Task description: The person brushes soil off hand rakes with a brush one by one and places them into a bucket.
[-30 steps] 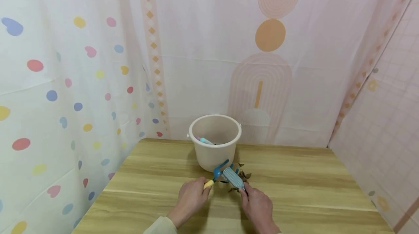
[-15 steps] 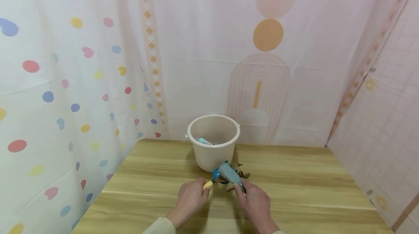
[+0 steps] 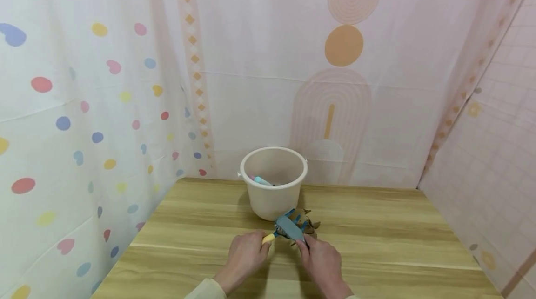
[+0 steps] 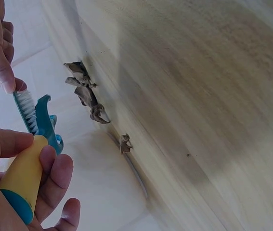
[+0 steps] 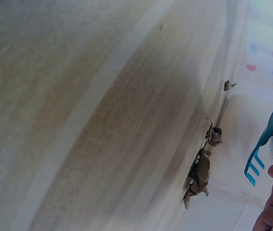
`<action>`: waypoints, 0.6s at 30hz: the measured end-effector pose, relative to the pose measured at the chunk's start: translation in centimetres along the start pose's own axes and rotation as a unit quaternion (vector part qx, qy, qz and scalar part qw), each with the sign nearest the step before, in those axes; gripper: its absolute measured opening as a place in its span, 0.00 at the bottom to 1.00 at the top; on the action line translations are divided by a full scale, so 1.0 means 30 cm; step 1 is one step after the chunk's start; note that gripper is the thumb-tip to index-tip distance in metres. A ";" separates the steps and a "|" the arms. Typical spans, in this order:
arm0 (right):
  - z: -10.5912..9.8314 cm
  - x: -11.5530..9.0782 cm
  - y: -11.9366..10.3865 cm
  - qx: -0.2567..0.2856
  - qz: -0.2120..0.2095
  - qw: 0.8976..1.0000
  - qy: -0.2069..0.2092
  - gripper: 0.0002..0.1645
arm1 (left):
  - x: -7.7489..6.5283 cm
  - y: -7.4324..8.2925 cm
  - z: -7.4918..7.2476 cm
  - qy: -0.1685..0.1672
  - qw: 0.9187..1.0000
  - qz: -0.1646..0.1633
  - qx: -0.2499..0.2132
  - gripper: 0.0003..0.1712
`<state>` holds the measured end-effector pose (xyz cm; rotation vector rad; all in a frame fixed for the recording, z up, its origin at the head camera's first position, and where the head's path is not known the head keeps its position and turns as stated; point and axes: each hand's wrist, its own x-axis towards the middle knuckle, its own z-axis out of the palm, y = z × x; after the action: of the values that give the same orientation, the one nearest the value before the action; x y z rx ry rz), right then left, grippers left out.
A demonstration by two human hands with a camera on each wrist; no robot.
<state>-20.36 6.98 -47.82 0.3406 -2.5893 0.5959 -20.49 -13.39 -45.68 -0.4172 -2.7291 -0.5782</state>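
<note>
My left hand (image 3: 246, 253) grips the yellow handle (image 4: 24, 171) of a small blue hand rake (image 5: 269, 126). Its curved tines point away from me, above the table. In my right hand (image 3: 322, 261) is a blue-grey scrub brush (image 3: 290, 228), held by its handle end. The brush's white bristles (image 4: 26, 107) press against the rake head, as the left wrist view shows. Dry brown leaves (image 4: 84, 89) lie on the table below and behind the tools. From the head camera, the brush back hides part of the rake head.
A cream bucket (image 3: 273, 200) stands just behind the tools, with a light-blue-ended item (image 3: 262, 181) and other partly hidden things inside. The wood-grain table (image 3: 377, 238) meets a patterned curtain (image 3: 251, 80) at the back; more patterned cloth hangs at both sides.
The brush has shifted left and slightly nearer over the rake head, its angle changing along the way. My right hand has moved left with it. The left hand stays nearly in place.
</note>
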 end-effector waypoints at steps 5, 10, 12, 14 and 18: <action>0.003 0.001 0.006 -0.003 0.012 1.000 0.000 0.12 | 0.000 0.000 0.000 0.006 1.000 0.002 0.007 0.07; 0.004 0.002 0.006 -0.002 0.018 1.000 0.000 0.13 | -0.003 -0.003 0.001 0.004 1.000 -0.002 0.006 0.07; 0.006 0.001 0.007 0.000 0.012 1.000 0.021 0.14 | -0.005 -0.004 0.000 0.005 1.000 -0.004 0.007 0.07; 0.006 -0.001 0.009 0.006 0.005 0.998 0.056 0.15 | -0.005 -0.008 -0.001 0.010 1.000 -0.003 0.009 0.08; 0.008 -0.007 0.017 0.019 -0.009 0.995 0.095 0.12 | -0.004 -0.015 -0.005 0.018 1.000 -0.001 0.007 0.10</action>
<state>-20.45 7.36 -48.28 0.3047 -2.3941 0.6404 -20.49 -13.86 -45.75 -0.3981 -2.6988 -0.5603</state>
